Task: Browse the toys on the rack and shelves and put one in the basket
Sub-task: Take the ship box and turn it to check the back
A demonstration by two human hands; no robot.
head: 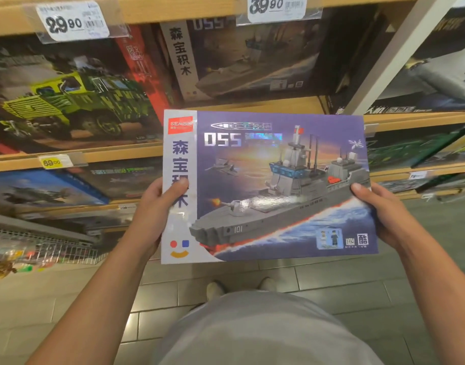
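Observation:
A flat purple box (268,185) showing a grey brick-built warship and the number 055 is held face-up in front of the shelves. My left hand (153,209) grips its left edge, thumb on the white side strip. My right hand (381,212) grips the right edge, thumb on the front. The fingers of both hands are hidden behind the box. No basket is in view.
Wooden shelves (75,156) hold more toy boxes: a green military truck box (68,101) at the left and a same-series warship box (241,59) behind. Price tags (70,21) hang on the shelf edges. A wire rack (54,248) with small items stands low left. Tiled floor below.

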